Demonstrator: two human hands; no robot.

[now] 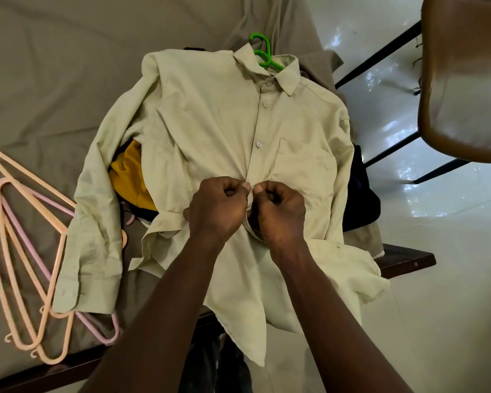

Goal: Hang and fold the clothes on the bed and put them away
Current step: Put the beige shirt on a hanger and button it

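Observation:
A pale cream long-sleeved shirt (pixel 210 123) lies face up on the bed, on a green hanger (pixel 262 53) whose hook sticks out at the collar. Three upper buttons are fastened. My left hand (pixel 216 207) and my right hand (pixel 277 212) meet at the shirt's front placket, below the chest pocket, each pinching an edge of the fabric. A yellow garment (pixel 129 177) shows under the shirt's left side. Dark clothing (pixel 360 191) lies under its right side.
Several peach and pink hangers (pixel 20 251) lie on the brown bedsheet (pixel 54 66) at the left. The bed's dark wooden frame (pixel 408 259) runs along the near edge. A brown chair (pixel 465 75) with black legs stands on the glossy white floor at the right.

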